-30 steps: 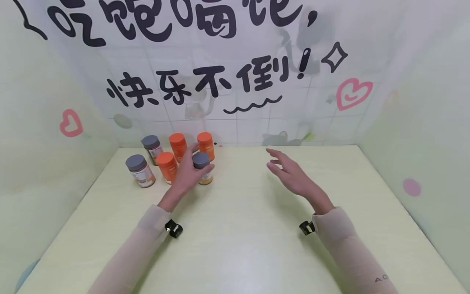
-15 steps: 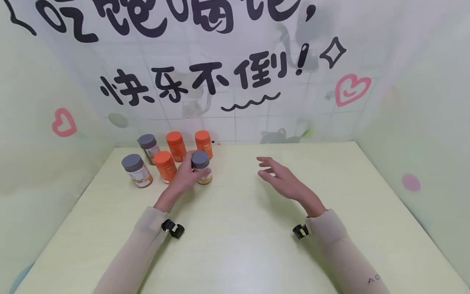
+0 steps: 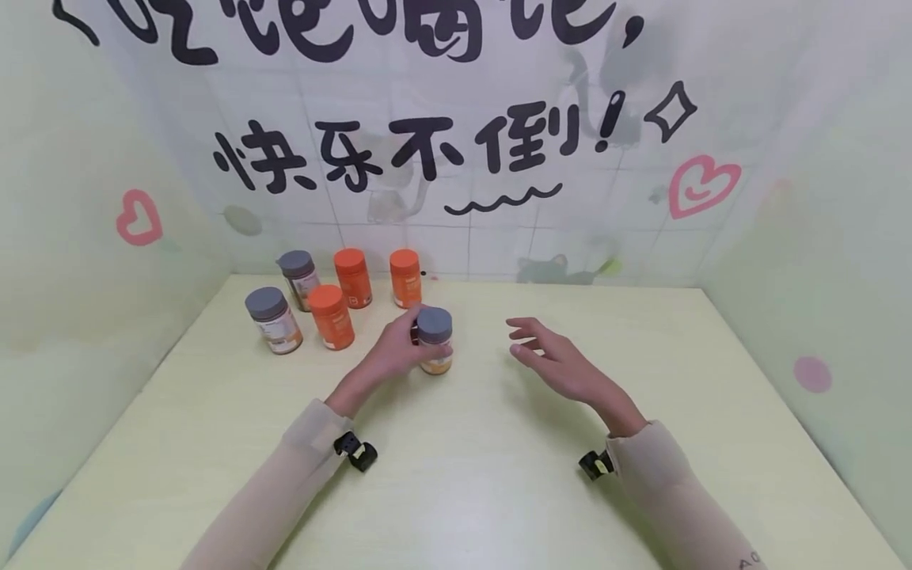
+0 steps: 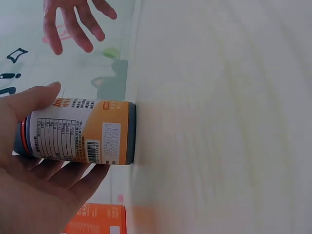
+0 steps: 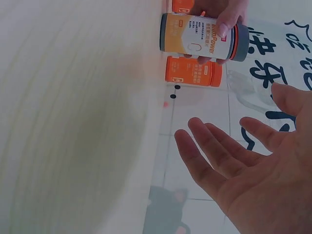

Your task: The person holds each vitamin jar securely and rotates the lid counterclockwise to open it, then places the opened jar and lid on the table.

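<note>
My left hand (image 3: 399, 346) grips a pill bottle (image 3: 435, 342) with a grey lid and a white and orange label, thumb on one side and fingers round the other. In the left wrist view the held bottle (image 4: 83, 131) shows a printed table, a barcode and date digits. The right wrist view shows the front label of the same bottle (image 5: 197, 36). My right hand (image 3: 559, 360) hovers over the table to the right of it, fingers spread and relaxed, holding nothing; the right wrist view shows that hand (image 5: 248, 161) palm and fingers apart from the bottle.
Left of the held bottle stand several other bottles: orange ones (image 3: 331, 318) (image 3: 352, 279) (image 3: 406, 279) and two grey-lidded ones (image 3: 274, 321) (image 3: 298, 280). A printed backdrop (image 3: 492, 245) rises behind the pale table (image 3: 456, 475), with side walls left and right.
My left hand has drawn the grey-lidded bottle rightward and towards me, away from the group. My right hand has come slightly nearer to me. The head view has shifted a little.
</note>
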Available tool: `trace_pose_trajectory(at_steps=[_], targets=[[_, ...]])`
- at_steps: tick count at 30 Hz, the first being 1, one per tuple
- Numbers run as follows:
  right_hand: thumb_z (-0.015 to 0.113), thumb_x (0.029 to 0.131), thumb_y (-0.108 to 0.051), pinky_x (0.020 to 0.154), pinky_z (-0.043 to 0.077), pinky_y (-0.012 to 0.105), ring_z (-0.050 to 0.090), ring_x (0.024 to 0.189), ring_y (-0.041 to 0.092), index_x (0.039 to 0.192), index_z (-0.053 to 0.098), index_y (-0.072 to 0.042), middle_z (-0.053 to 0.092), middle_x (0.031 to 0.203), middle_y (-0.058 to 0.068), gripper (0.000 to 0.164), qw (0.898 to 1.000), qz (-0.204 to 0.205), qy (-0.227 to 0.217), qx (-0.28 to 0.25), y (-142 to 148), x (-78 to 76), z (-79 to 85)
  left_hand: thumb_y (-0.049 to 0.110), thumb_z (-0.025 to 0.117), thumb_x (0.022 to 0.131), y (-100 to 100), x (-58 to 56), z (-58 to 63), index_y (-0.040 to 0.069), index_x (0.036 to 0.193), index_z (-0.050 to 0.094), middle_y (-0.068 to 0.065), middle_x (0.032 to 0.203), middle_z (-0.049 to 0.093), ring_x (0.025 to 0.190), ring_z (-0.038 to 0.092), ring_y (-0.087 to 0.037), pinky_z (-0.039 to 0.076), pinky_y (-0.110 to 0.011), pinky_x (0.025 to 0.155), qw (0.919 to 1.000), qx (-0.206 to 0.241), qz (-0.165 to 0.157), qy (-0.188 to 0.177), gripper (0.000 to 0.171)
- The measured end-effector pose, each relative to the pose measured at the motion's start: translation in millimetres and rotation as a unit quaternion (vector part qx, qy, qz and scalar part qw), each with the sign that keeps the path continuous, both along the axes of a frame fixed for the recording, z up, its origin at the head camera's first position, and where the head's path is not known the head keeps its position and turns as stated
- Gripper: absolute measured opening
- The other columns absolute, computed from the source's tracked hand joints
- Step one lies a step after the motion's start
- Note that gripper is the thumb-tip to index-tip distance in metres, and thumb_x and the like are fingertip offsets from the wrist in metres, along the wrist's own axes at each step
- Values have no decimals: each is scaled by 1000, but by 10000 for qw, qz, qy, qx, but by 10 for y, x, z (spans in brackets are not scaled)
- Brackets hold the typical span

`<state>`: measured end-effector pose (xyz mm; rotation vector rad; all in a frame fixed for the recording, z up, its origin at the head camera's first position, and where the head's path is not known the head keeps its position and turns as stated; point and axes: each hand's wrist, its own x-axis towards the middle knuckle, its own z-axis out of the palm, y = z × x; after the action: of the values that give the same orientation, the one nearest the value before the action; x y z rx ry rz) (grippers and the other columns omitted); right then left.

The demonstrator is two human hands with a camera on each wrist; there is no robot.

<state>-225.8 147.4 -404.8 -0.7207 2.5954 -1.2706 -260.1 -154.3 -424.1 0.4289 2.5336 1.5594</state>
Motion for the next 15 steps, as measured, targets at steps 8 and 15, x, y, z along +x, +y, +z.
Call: trace_pose_trajectory(at_steps=[8, 15], targets=[[51, 109, -31, 107, 50, 56, 61, 130, 36, 154, 41, -16, 57, 146, 21, 48, 9997, 36, 183, -129, -42, 6, 50, 22, 85, 86, 137, 128, 35, 15, 137, 53, -10, 138, 62, 129, 60, -33, 52, -52, 108, 9993, -154, -307, -120, 61], [51, 109, -30, 109, 49, 57, 61, 130, 36, 154, 41, -16, 57, 146, 20, 48, 9998, 35, 197, -81, -28, 31, 82, 23, 85, 86, 285, 196, 39, 15, 135, 55, -8, 132, 63, 125, 61, -28, 53, -48, 106, 9958, -49, -904, -164, 58]])
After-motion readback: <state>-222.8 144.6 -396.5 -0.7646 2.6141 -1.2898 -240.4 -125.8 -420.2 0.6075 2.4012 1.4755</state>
